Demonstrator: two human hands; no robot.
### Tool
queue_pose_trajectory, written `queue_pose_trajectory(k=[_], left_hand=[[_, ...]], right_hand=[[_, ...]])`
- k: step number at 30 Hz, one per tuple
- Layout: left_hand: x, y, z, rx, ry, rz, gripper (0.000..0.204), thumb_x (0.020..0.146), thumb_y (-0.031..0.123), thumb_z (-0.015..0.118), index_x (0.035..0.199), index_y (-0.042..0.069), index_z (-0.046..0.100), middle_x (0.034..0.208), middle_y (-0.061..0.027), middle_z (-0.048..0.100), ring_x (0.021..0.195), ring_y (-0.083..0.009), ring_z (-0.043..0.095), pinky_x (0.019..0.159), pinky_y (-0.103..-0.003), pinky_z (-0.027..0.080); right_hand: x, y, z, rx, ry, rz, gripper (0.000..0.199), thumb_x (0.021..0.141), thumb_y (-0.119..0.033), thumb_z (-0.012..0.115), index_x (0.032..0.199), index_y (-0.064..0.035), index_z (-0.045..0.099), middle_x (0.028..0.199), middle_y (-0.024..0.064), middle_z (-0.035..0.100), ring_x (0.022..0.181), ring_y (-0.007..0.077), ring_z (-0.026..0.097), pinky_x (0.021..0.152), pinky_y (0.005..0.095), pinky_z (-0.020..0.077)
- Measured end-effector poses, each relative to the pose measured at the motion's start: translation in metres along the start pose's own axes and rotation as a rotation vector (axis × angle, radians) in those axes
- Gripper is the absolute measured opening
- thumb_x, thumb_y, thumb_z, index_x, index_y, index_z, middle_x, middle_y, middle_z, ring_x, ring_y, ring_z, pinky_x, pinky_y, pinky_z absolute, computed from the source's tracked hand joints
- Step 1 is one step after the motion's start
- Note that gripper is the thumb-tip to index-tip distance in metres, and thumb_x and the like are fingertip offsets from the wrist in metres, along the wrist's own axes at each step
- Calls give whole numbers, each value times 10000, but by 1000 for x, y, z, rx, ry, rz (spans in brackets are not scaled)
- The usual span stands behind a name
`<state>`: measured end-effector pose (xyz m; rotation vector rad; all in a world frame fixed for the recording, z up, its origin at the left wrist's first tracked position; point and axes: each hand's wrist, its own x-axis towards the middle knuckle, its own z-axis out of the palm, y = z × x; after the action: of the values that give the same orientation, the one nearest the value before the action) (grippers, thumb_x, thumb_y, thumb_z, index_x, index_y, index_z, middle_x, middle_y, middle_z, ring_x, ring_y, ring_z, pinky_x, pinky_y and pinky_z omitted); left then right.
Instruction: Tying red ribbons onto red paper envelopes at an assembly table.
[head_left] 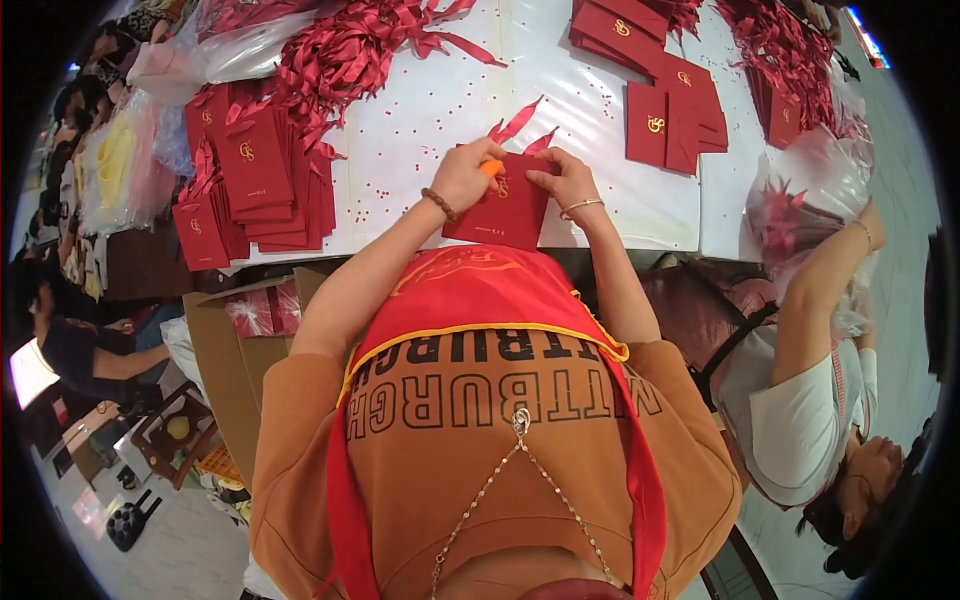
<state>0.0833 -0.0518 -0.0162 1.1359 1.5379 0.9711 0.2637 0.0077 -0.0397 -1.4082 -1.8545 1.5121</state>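
A dark red paper gift bag (pixel 498 212) with gold print lies on the white table in front of me, close to its near edge. At the bag's upper left, my left hand (pixel 466 180) is closed around a small orange object (pixel 491 168), whose kind I cannot make out. My right hand (pixel 568 183) pinches the bag's upper right edge between thumb and fingers. Red satin ribbon ends (pixel 518 121) stick out past the bag's top, between and beyond my hands. The inside of the bag is hidden.
Stacked red bags (pixel 258 175) stand at the left beside a heap of red ribbons (pixel 340 60). More bags (pixel 665 110) lie at the right. Tiny red dots litter the white table (pixel 430 90). On the far right a co-worker's hand (pixel 872 225) touches a clear plastic bag (pixel 800 190).
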Motion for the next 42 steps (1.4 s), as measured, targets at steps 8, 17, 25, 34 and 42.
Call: queue_pose_trajectory(k=[8, 17, 25, 34, 42], left_hand=[[1, -12, 27, 172, 37, 45, 151, 760, 93, 515, 855, 19, 605, 728, -151, 623, 620, -239, 619, 569, -329, 472], [4, -13, 35, 396, 128, 270, 146, 768, 46, 498, 903, 18, 547, 669, -123, 603, 524, -183, 590, 494, -295, 450], [6, -9, 39, 342, 144, 103, 224, 725, 45, 523, 948, 31, 539, 596, -130, 578, 519, -232, 585, 506, -345, 446], [-3, 3, 39, 79, 80, -185, 191, 704, 46, 519, 892, 43, 553, 662, -145, 600, 676, -289, 597, 591, -377, 452], [-8, 5, 44, 436, 189, 187, 205, 709, 21, 505, 913, 39, 510, 733, -157, 609, 667, -314, 597, 588, -412, 456]], right_hand=[[-2, -6, 1, -12, -22, 35, 271, 708, -141, 676, 958, -70, 599, 694, 84, 598, 598, 146, 552, 572, 274, 450], [1, -3, 5, -18, 43, -157, 231, 725, -148, 658, 932, -59, 606, 658, 79, 572, 527, 146, 530, 439, 279, 419], [-2, -4, 8, -76, 51, -145, 196, 719, -127, 642, 892, -47, 596, 727, 106, 609, 648, 222, 584, 603, 315, 462], [-9, -17, 3, -257, 26, -208, 163, 719, -135, 624, 857, -51, 604, 789, 140, 612, 718, 301, 588, 638, 358, 461], [-13, -16, -1, -266, 27, -342, 143, 724, -106, 602, 851, -42, 601, 777, 150, 597, 728, 324, 573, 639, 381, 454]])
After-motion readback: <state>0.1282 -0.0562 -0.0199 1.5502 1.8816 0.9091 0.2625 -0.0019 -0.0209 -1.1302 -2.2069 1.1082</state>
